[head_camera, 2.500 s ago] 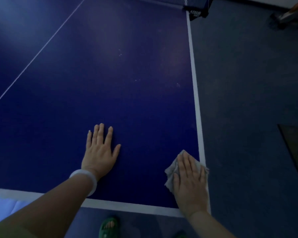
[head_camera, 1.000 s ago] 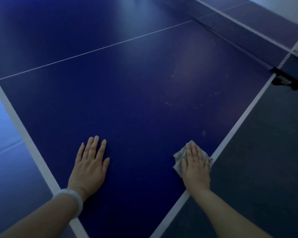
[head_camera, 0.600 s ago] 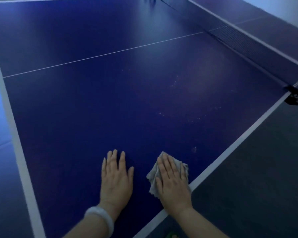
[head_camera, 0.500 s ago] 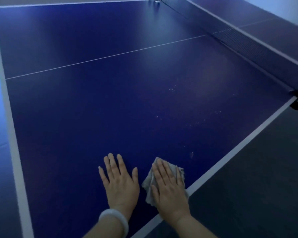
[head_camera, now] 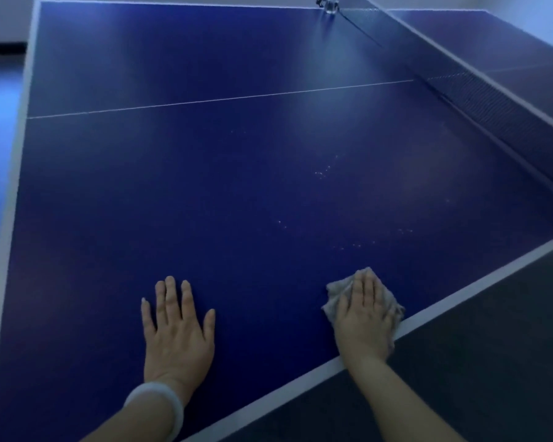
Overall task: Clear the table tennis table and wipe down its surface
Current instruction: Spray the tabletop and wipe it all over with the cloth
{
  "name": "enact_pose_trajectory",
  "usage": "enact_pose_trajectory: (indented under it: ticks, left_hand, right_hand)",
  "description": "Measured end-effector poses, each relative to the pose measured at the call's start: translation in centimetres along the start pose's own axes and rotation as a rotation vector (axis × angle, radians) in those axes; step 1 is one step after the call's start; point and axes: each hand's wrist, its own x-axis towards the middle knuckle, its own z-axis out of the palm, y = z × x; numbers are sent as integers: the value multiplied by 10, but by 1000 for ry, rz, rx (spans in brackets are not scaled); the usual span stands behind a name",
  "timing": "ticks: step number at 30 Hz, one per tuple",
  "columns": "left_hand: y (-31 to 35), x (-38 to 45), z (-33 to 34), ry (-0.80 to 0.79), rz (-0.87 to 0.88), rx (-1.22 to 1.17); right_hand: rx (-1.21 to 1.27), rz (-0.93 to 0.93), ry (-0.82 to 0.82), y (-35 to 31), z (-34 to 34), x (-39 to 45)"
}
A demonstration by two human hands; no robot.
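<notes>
Pressing a grey cloth [head_camera: 332, 301] flat, your right hand [head_camera: 363, 320] lies with straight fingers near the counter [head_camera: 237, 186] edge. Your left hand [head_camera: 176, 333] rests flat and relaxed, holding nothing.

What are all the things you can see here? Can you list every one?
table tennis table: one, dark blue with white edge lines and a thin white centre line, fills most of the view
net: one, dark with a white top band, across the table at upper right
net clamp: one, shiny, at the net's far end, top of the view
cloth: one, grey, crumpled, on the table near its right edge, under a hand
pale specks: several, whitish, scattered on the blue surface beyond the cloth
floor: dark grey, right of the table
bracelet: one, white, on the left wrist
left hand: flat on the table, fingers spread
right hand: flat, pressing the cloth
</notes>
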Motion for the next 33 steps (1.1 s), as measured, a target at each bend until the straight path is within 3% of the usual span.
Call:
enact_pose_trajectory:
  ticks: [2,6,8,10,13,15,17,21,23,25,28,31,33]
  left_hand:
    - [-2,0,3,22,3,-4]
    - [-1,0,4,40,16,-16]
    - [-2,1,4,45,22,-16]
    - [-2,1,4,45,20,-19]
    - [-1,0,3,38,11,-9]
    - [0,1,3,40,1,2]
    - [0,1,2,44,1,3]
    - [0,0,1,55,12,-21]
    - [-1,0,1,56,8,-24]
    - [-1,1,2,49,2,-29]
    - [-1,1,3,36,7,-26]
    - [-1,1,3,35,3,-11]
    - [-1,1,3,36,1,-11]
  right_hand:
    - [0,-171,49,-31,7,-16]
    - [-60,-872,31,-56,14,-50]
    - [-92,-946,17,-33,3,-30]
    - [-68,-787,43,-3,-8,-2]
    - [63,-235,3,21,-21,35]
    - [81,-9,8,7,-20,35]
    - [68,-106,9,-19,-11,16]
    - [-58,-745,39,-56,6,-43]
    - [-97,-891,-10,-39,8,-54]
    - [-110,-845,-28,-3,4,-44]
    - [-34,-494,-32,38,-8,-11]
    - [-13,-107,3,23,-11,0]
    - [7,-49,31,-10,-3,-14]
